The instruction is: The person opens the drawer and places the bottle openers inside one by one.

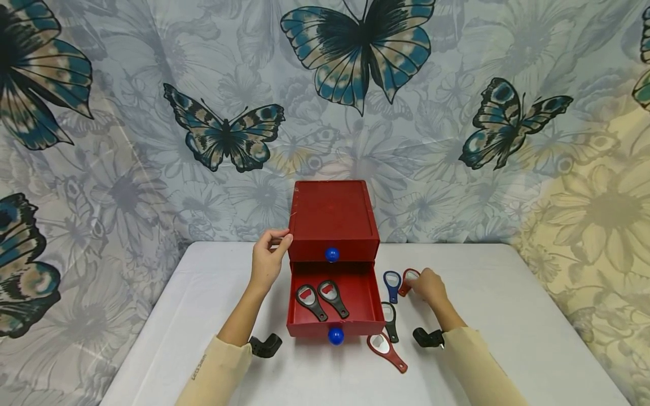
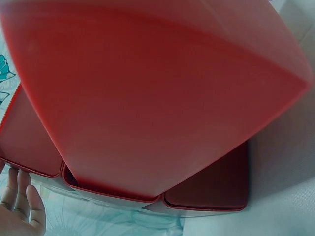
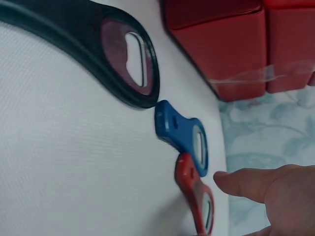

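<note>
A red two-drawer box [image 1: 334, 211] stands on the table, its lower drawer [image 1: 363, 304] pulled out. Inside that drawer lie two black bottle openers, one on the left [image 1: 311, 301] and one on the right [image 1: 333, 298]. My left hand [image 1: 268, 262] rests its fingers against the left side of the box. Over a red bottle opener [image 3: 206, 206], right of the box, is my right hand [image 1: 430, 287]. Its thumb [image 3: 243, 183] is extended and apart from the opener; the other fingers are mostly hidden. Beside it lies a blue bottle opener [image 1: 392, 285].
On the table [image 1: 472, 293], a black bottle opener [image 1: 390, 321] lies against the drawer's right side. A second red bottle opener [image 1: 388, 352] lies by the drawer's front right corner. Blue knobs mark the upper drawer [image 1: 332, 255] and lower drawer front. A butterfly-print cloth [image 1: 406, 141] hangs behind.
</note>
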`<action>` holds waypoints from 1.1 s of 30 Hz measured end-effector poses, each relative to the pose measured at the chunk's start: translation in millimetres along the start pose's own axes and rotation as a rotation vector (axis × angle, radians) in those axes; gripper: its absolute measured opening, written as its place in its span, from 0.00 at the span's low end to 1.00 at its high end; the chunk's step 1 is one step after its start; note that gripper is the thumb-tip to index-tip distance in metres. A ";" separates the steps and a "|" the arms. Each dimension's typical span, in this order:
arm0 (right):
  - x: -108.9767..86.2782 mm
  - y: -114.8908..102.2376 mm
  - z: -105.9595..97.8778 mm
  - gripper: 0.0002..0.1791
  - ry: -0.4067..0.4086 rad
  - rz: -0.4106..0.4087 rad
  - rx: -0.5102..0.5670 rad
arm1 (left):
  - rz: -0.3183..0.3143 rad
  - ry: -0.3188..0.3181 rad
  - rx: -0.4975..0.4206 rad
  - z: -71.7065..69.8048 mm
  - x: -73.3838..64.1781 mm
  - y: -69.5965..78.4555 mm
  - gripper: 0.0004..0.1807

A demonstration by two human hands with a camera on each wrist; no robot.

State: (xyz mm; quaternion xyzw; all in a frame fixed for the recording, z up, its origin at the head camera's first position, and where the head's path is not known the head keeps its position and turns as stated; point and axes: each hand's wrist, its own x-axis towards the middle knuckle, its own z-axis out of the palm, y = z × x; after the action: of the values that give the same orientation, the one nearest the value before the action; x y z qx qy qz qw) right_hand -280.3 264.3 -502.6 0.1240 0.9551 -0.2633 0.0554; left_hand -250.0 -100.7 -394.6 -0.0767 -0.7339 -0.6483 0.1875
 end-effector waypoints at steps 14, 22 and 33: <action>4.3 2.3 4.3 0.25 0.018 0.005 -0.011 | 0.001 -0.002 0.011 0.2 -0.9 1.0 0.13; 7.5 2.4 4.2 0.25 0.016 0.011 -0.014 | -0.004 0.001 -0.011 0.7 -1.0 1.7 0.13; 7.3 3.7 2.0 0.12 0.031 -0.001 -0.061 | -0.012 -0.005 -0.021 0.2 -1.0 3.1 0.13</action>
State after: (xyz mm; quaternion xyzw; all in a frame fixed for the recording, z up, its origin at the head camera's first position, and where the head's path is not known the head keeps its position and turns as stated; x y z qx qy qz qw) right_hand -286.3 267.8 -507.4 0.1256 0.9635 -0.2320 0.0443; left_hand -248.1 -99.9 -392.2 -0.0759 -0.7279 -0.6570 0.1808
